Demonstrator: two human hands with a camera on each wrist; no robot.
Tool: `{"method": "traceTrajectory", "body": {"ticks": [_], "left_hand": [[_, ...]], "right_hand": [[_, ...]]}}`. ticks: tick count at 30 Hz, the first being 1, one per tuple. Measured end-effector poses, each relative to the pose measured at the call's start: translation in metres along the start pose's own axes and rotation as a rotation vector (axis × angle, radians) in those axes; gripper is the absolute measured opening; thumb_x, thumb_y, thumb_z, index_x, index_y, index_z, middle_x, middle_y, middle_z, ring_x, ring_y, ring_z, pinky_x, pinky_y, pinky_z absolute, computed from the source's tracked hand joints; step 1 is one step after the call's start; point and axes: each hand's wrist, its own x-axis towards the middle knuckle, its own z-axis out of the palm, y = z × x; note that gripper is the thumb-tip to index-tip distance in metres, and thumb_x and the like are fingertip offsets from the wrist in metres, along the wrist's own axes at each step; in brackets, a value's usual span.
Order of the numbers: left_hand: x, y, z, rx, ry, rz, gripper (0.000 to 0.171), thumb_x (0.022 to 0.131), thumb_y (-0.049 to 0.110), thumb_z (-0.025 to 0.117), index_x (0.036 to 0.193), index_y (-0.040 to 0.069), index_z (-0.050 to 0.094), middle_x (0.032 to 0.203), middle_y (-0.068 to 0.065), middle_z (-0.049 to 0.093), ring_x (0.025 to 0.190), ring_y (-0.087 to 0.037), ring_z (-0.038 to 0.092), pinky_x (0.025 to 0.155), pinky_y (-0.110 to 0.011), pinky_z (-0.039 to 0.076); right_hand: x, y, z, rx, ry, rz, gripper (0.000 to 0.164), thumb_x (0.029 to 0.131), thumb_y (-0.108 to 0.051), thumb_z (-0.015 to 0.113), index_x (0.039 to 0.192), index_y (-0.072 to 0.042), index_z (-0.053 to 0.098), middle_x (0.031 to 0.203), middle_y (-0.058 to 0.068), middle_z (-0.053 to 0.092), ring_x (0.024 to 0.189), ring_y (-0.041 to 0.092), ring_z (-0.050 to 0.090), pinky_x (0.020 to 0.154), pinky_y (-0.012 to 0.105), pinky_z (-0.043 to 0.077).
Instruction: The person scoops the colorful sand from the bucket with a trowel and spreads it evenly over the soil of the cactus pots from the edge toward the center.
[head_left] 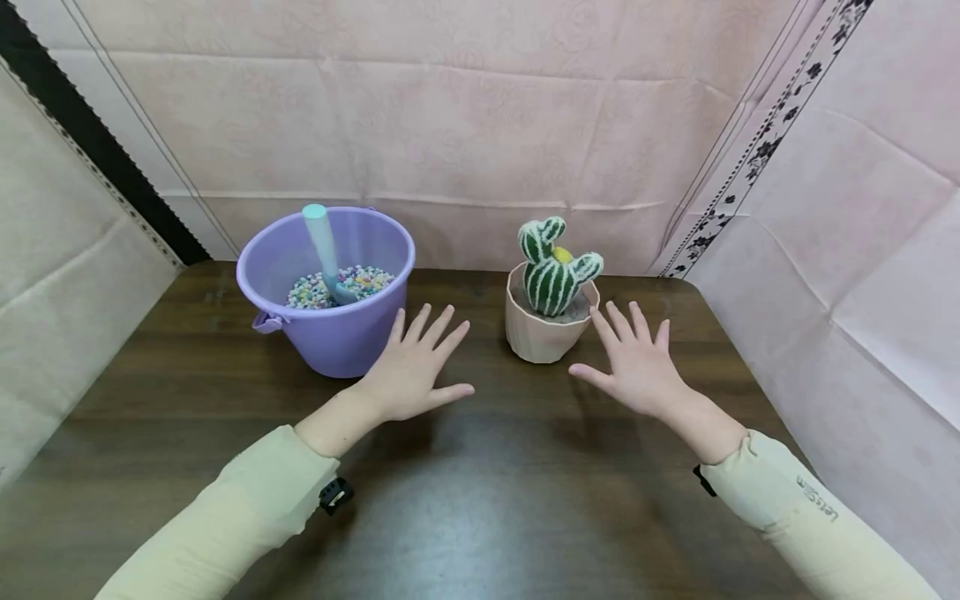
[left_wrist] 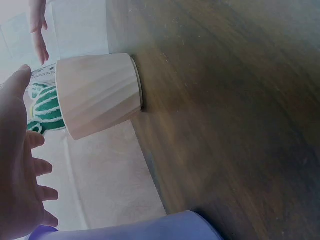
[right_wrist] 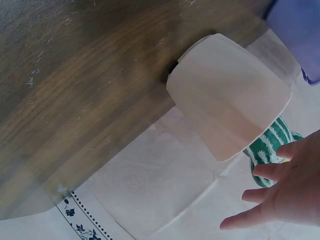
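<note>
Toward the back right of the table stands a cream flowerpot (head_left: 543, 336) holding a green-and-white knitted cactus (head_left: 553, 283) with a yellow bloom. At the back left is a purple bucket (head_left: 341, 342) with small pastel beads (head_left: 367, 282) in it; a light-blue handle (head_left: 322, 242) sticks up out of them. My left hand (head_left: 408, 371), fingers spread, hovers between bucket and flowerpot and holds nothing. Just right of the flowerpot, my right hand (head_left: 637, 362) is also spread and holds nothing. In the right wrist view its fingers (right_wrist: 267, 171) overlap the cactus; contact is unclear.
The dark wooden table (head_left: 465, 517) reaches back to a pale cloth backdrop (head_left: 450, 133). Cloth also hangs along the left and right sides, with a black floral border (head_left: 765, 150) at the right corner.
</note>
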Motion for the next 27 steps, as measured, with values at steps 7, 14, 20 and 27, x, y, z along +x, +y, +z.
{"method": "traceTrajectory", "body": {"ticks": [7,14,20,27], "left_hand": [[0.0,0.004,-0.004,0.002,0.0,0.01,0.082,0.086,0.068,0.044,0.149,0.019,0.025,0.157,-0.012,0.016,0.143,-0.04,0.012,0.114,-0.064,0.007],[-0.002,0.006,-0.006,0.007,0.005,0.02,0.082,0.086,0.067,0.045,0.149,0.018,0.026,0.156,-0.013,0.017,0.142,-0.041,0.013,0.114,-0.065,0.008],[-0.004,0.005,-0.006,0.012,0.004,0.023,0.082,0.086,0.067,0.044,0.149,0.019,0.025,0.157,-0.013,0.017,0.143,-0.041,0.013,0.114,-0.065,0.007],[-0.006,0.006,-0.016,0.024,0.03,0.036,0.083,0.086,0.067,0.044,0.15,0.019,0.023,0.157,-0.012,0.015,0.143,-0.039,0.011,0.114,-0.065,0.007]], "right_hand": [[-0.003,0.002,-0.002,-0.002,0.015,0.006,0.089,0.085,-0.061,0.054,0.149,-0.009,0.021,0.153,0.022,0.021,0.14,0.047,0.008,0.102,0.079,0.004],[-0.004,0.003,-0.003,0.001,0.021,0.005,0.088,0.085,-0.057,0.057,0.149,-0.01,0.02,0.152,0.022,0.021,0.14,0.048,0.008,0.101,0.079,0.004],[-0.005,0.002,-0.004,-0.008,0.024,0.002,0.089,0.085,-0.06,0.054,0.149,-0.009,0.02,0.152,0.022,0.022,0.14,0.048,0.009,0.102,0.079,0.005],[-0.005,0.002,-0.008,-0.008,0.039,-0.008,0.088,0.085,-0.06,0.054,0.149,-0.009,0.019,0.152,0.023,0.023,0.14,0.048,0.01,0.103,0.078,0.005]]}}
